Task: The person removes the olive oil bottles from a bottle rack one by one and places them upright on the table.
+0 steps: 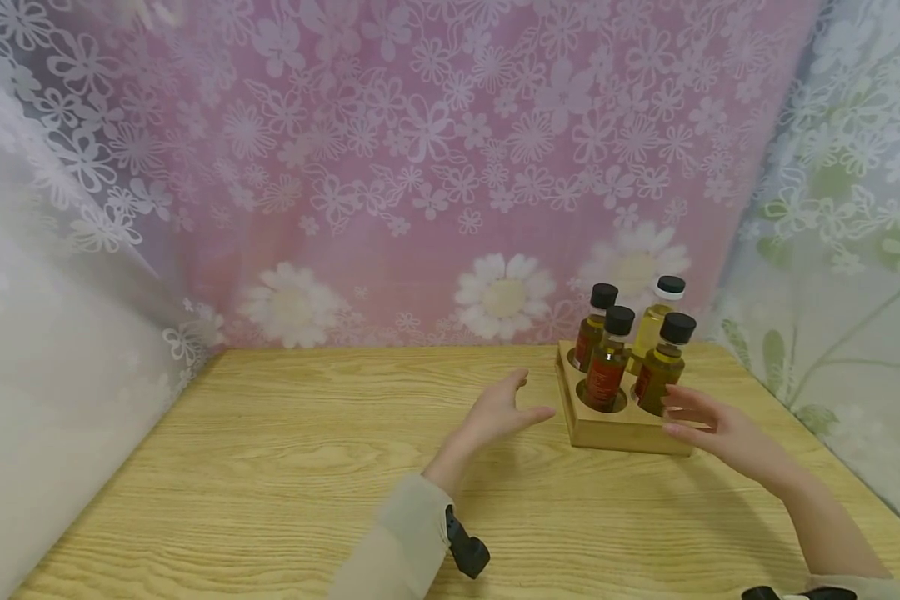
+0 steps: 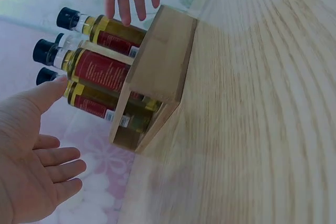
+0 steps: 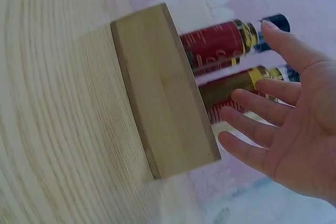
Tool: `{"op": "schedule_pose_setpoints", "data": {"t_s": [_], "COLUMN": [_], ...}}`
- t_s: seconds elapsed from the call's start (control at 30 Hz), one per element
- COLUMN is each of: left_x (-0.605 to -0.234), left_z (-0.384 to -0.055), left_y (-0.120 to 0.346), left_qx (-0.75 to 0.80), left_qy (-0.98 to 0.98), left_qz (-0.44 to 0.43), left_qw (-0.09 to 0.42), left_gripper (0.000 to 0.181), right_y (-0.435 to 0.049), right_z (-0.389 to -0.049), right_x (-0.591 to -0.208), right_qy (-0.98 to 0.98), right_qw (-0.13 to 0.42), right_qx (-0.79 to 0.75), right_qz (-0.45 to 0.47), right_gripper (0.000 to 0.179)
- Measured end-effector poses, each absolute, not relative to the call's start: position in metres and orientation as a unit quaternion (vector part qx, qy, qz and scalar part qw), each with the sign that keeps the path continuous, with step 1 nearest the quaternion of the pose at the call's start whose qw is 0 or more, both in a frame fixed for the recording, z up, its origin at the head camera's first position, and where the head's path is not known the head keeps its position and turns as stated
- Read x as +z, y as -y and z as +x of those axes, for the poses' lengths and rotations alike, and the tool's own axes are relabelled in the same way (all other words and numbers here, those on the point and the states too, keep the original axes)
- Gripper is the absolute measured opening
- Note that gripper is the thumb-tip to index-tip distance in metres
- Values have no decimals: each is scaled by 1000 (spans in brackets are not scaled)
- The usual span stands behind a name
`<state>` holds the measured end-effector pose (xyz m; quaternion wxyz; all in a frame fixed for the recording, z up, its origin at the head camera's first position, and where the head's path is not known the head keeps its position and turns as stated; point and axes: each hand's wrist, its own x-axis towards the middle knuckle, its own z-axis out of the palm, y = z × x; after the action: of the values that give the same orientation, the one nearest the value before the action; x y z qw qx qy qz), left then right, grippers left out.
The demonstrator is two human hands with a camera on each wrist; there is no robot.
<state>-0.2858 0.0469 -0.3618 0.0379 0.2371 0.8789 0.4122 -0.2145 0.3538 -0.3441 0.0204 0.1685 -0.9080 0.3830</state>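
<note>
A wooden rack (image 1: 622, 434) with round holes holds several oil bottles upright. In its front row stand a red-labelled bottle (image 1: 605, 377) on the left and another dark-capped bottle (image 1: 658, 372) on the right. Behind them are a smaller-looking red-labelled bottle (image 1: 589, 335) and a paler yellow bottle (image 1: 649, 329) with a white band under its black cap. My left hand (image 1: 495, 412) hovers left of the rack, fingers spread and holding nothing. Beside the front-right bottle is my right hand (image 1: 735, 437), its fingers extended and apart; the right wrist view shows its palm (image 3: 310, 119) bare.
The rack stands on a light wood-grain table (image 1: 285, 467), near its back right. Behind hangs a pink floral curtain (image 1: 390, 167). Pale fabric walls (image 1: 855, 275) close in the sides. A black wrist device (image 1: 465, 543) sits on the left sleeve.
</note>
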Motion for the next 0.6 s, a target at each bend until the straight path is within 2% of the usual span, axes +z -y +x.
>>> {"op": "schedule_pose_setpoints", "data": {"t_s": [0.17, 0.33, 0.6], "left_x": [-367, -369, -377], "left_z": [-288, -290, -294], "left_y": [-64, -79, -98], "left_qx": [436, 442, 435], "left_qy": [-867, -868, -874], "left_qz": [236, 218, 202], "left_qw": [48, 56, 77], "left_gripper": [71, 74, 78], "right_y": [-374, -385, -391], "right_z": [-216, -225, -245], "right_x": [-345, -349, -375], "right_qy": [920, 923, 931], "right_qw": [28, 21, -11], "right_qx": [372, 374, 356], "right_qz": [121, 87, 85], "right_gripper": [67, 80, 83]}}
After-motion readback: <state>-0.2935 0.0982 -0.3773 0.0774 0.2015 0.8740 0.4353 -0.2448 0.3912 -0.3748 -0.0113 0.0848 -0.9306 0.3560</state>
